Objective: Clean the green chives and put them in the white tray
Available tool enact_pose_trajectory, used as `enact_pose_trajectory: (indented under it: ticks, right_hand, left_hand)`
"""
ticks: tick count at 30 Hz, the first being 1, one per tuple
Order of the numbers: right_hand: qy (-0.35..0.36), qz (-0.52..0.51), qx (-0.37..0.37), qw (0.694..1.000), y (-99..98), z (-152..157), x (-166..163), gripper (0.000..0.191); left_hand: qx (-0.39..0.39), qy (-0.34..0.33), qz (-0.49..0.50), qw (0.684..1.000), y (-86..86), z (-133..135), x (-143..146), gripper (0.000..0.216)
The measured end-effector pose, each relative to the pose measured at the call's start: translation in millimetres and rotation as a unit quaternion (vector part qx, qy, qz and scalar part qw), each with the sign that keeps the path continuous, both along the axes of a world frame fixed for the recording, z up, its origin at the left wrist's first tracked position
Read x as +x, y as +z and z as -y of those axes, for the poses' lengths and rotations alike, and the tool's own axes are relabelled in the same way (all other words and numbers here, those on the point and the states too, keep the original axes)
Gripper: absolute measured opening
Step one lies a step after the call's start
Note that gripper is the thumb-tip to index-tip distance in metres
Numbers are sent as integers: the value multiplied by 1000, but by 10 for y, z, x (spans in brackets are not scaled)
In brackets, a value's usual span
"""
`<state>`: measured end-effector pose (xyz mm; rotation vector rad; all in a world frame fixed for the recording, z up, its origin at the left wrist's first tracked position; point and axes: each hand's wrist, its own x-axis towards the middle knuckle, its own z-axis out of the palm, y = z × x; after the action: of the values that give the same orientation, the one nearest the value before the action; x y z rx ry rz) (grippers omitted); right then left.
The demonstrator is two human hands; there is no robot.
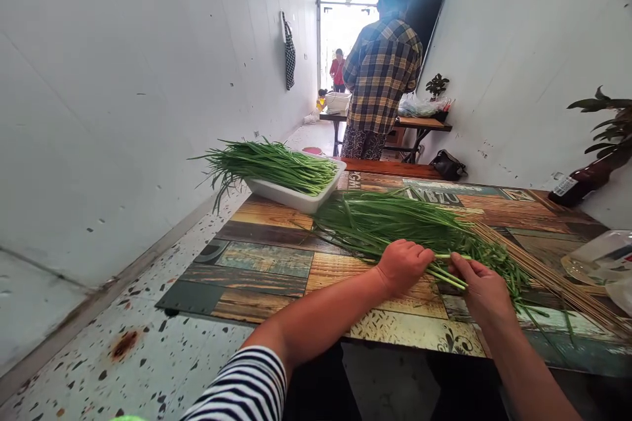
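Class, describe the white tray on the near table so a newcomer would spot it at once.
Start with the wood-patterned table. At its far left corner, beyond the left hand, sits a white tray. Unlike the loose green pile lying on the table beside it, its green stalks are heaped inside and droop over its left end.

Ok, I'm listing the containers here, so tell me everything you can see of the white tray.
The white tray is shallow, roughly rectangular with rounded corners, and looks plastic. It sits upright on the table, at the far left, heaped with long green leaves that hide its floor; their tips hang past its left end, paler stems lying toward the right. Neither the left hand nor the right hand touches it.
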<state>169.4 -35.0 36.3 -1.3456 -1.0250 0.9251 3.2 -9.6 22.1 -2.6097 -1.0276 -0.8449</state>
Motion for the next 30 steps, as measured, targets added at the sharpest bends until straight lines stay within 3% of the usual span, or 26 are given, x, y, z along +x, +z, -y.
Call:
enact_pose_trajectory:
  ticks: [3, 8, 12, 17, 19, 21, 24, 26, 30]
  right_hand:
    - [23, -9, 22, 999, 39, 5, -33, 40]
    - [62, 60, 51, 995, 112, 94, -46, 39]
    - [65, 105, 79, 989, 51, 127, 41, 34]
    - [-72, 62, 88, 992, -164, 0, 402, 36]
    - [-117, 122, 63, 984, -171, -39, 603, 42]
    - [-119, 275, 43, 953, -91, -50, 773, 45]
    - [-105, 514, 63, 849, 129, -73, 872, 38]
    - [-98, 597, 95, 791, 251, -155, 830, 34]
    - [-52, 661, 166, 730, 267, -507, 700, 24]
  left_hand:
    - [-7, 5, -1, 1000, 37, -1, -26, 18]
    - [-16, -7, 14, 1000, 55, 2, -77, 16]
    - [4, -21, 44, 999, -5, 0, -63, 18]
    - [29, -34, 75, 996, -106, -20, -26, 19]
    - [28, -27, 70, 997, -131, -33, -21, 19]
    - [23, -20, 63, 998, -144, -44, -17, 19]
    - [20, 1, 57, 998, -131, -43, -6, 20]
    - [18, 15, 58, 998, -104, -30, -1, 21]
    - [9, 24, 61, 998, -60, -12, -11, 23]
